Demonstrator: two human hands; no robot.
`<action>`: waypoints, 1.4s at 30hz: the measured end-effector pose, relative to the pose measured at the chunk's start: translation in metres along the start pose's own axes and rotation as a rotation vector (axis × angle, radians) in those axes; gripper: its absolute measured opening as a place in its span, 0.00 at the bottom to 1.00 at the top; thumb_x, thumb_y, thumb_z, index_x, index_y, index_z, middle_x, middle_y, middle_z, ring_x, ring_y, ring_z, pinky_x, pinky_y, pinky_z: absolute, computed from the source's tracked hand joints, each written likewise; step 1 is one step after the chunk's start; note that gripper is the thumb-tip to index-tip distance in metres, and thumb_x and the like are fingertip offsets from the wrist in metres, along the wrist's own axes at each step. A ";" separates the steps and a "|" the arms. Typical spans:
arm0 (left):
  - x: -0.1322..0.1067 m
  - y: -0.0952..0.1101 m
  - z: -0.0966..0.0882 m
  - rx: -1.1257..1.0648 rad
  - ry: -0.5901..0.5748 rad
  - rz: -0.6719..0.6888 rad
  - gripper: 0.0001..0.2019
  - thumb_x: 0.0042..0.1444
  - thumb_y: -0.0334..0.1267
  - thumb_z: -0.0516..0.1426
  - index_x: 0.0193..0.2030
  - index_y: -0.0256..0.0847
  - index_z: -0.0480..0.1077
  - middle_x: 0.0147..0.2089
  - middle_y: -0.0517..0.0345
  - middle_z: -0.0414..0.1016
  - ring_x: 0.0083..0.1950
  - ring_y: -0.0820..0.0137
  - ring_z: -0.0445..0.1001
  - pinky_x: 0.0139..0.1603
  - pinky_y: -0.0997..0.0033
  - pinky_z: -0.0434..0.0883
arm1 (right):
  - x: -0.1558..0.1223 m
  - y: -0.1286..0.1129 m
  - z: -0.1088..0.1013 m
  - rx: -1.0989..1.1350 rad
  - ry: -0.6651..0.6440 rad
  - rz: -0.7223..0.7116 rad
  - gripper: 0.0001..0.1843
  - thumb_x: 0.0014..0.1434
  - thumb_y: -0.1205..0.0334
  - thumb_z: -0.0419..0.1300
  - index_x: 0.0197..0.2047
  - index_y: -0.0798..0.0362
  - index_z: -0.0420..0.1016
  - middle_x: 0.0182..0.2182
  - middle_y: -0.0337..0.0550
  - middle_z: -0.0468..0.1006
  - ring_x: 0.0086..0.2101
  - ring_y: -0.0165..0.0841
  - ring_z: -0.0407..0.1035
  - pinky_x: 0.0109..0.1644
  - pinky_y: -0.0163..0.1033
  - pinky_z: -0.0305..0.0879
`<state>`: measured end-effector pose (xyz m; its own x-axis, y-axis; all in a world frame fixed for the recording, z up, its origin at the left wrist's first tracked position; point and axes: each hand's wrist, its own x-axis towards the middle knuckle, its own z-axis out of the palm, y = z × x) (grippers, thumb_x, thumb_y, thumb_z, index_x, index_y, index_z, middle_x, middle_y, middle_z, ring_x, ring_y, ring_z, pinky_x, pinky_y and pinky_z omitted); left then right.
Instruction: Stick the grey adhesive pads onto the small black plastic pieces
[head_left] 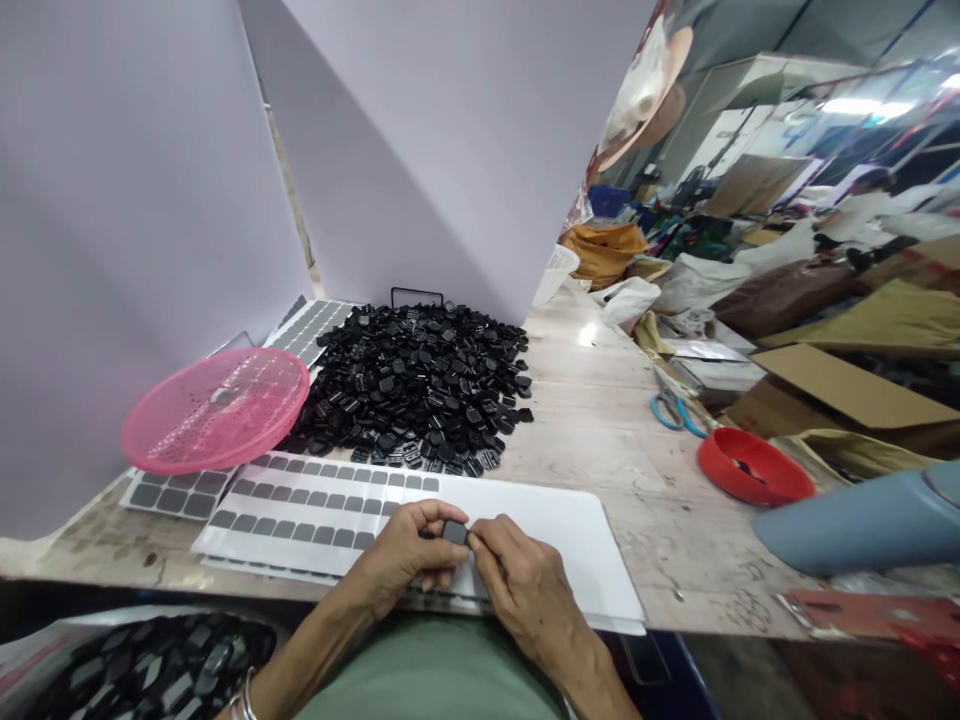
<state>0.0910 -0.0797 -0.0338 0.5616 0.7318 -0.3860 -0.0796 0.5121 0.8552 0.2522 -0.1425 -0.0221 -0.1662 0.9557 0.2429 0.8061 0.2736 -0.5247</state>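
A small black square piece with rounded corners and a grey top (454,532) is pinched between the thumb and fingers of my left hand (409,550). The fingertips of my right hand (517,575) close on the piece's right edge; anything else between them is too small to make out. Both hands are over white sticker sheets (315,470) with rows of grey rounded squares, partly peeled at the right. Behind them lies a big heap of similar black pieces (420,385).
A pink mesh basket (217,410) rests at the left on more sheets. To the right are a red bowl (754,467), blue-handled scissors (675,412) and a grey-blue cylinder (862,520). Below the table's left edge sits a bag of black pieces (157,665).
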 end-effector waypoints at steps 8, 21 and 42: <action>0.007 0.007 -0.012 0.205 0.141 0.189 0.14 0.50 0.46 0.61 0.33 0.35 0.71 0.16 0.64 0.67 0.14 0.80 0.60 0.15 0.81 0.53 | -0.001 0.007 0.000 -0.195 -0.014 0.062 0.12 0.67 0.66 0.44 0.37 0.51 0.68 0.31 0.41 0.72 0.30 0.33 0.69 0.33 0.36 0.58; 0.030 -0.011 -0.015 0.401 0.019 0.191 0.08 0.52 0.40 0.57 0.33 0.37 0.70 0.20 0.64 0.67 0.16 0.78 0.63 0.17 0.78 0.59 | -0.007 -0.008 0.020 -0.529 -0.183 0.032 0.05 0.65 0.68 0.48 0.38 0.51 0.61 0.30 0.41 0.72 0.25 0.35 0.69 0.27 0.40 0.48; -0.061 0.046 -0.075 0.493 -0.070 -0.028 0.15 0.54 0.49 0.57 0.31 0.38 0.71 0.21 0.64 0.65 0.19 0.78 0.60 0.20 0.78 0.54 | -0.010 0.005 -0.004 0.340 -0.297 0.017 0.13 0.67 0.56 0.47 0.32 0.50 0.62 0.26 0.35 0.67 0.27 0.31 0.63 0.31 0.35 0.55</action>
<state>-0.0091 -0.0670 0.0033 0.6130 0.6805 -0.4014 0.3256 0.2453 0.9131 0.2606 -0.1509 -0.0239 -0.3505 0.9365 0.0131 0.5864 0.2303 -0.7766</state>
